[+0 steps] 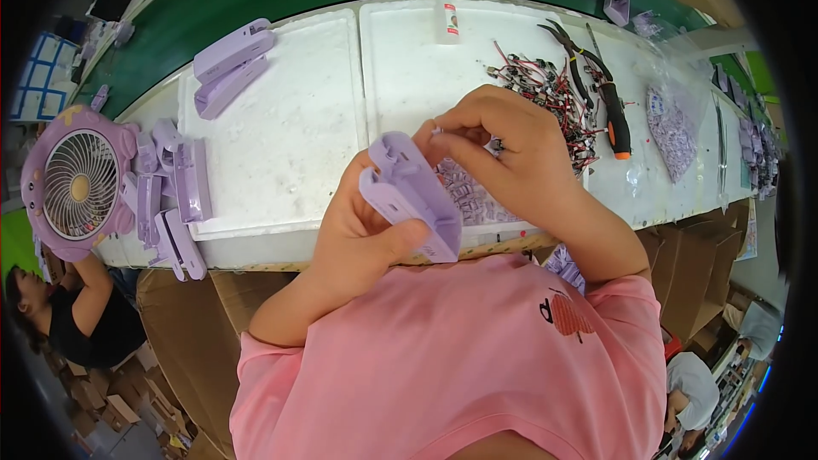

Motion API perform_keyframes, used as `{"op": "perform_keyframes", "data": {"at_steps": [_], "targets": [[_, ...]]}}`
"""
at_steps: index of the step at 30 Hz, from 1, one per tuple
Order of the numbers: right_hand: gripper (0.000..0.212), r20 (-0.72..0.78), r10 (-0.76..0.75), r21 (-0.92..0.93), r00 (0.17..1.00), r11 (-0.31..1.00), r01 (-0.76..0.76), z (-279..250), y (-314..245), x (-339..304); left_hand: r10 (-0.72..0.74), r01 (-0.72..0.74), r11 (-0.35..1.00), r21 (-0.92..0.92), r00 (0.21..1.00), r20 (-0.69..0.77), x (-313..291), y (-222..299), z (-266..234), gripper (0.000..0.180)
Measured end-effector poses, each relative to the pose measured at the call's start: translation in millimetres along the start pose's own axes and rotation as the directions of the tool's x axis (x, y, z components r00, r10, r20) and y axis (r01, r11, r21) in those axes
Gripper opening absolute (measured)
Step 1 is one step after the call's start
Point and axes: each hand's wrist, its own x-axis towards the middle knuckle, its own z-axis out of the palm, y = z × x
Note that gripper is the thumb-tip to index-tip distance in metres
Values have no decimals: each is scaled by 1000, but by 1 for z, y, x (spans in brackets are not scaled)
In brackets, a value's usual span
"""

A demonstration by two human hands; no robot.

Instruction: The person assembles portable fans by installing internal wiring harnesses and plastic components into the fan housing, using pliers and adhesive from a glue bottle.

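Observation:
My left hand [354,247] is closed round a light purple plastic housing [419,192], a hollow shell tilted with its inside toward my right. Just above the shell's upper end, my right hand [520,149] is pinched, thumb against fingers. A tiny pale purple part [437,131] shows at its fingertips; its exact shape is too small to tell. Below the right hand lies a pile of small pale purple plastic pieces [477,196], partly hidden by the hand and the housing. Beyond that hand spreads a heap of small circuit boards with red and black wires [545,89].
Pliers [573,60] and an orange-black screwdriver [615,119] lie right of the wired boards, near a clear bag of small parts [671,136]. A glue bottle [446,17] stands at the back. More housings [230,68] and a purple fan [78,179] sit left. Another person [81,315] is at far left.

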Motion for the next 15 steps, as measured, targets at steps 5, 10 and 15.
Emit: {"op": "perform_keyframes", "data": {"at_steps": [5,10,15], "targets": [[11,-26,63,134,998,989,-59,6,4,-1,52,-50,999,-17,995,89,0,-8,-6,61],[13,-84,-3,131,996,991,14,2,-1,-1,98,-101,994,28,991,94,1,-4,-3,60],[18,-62,-169,96,984,980,175,4,-13,-5,209,-216,972,93,975,78,2,-10,0,63]]}}
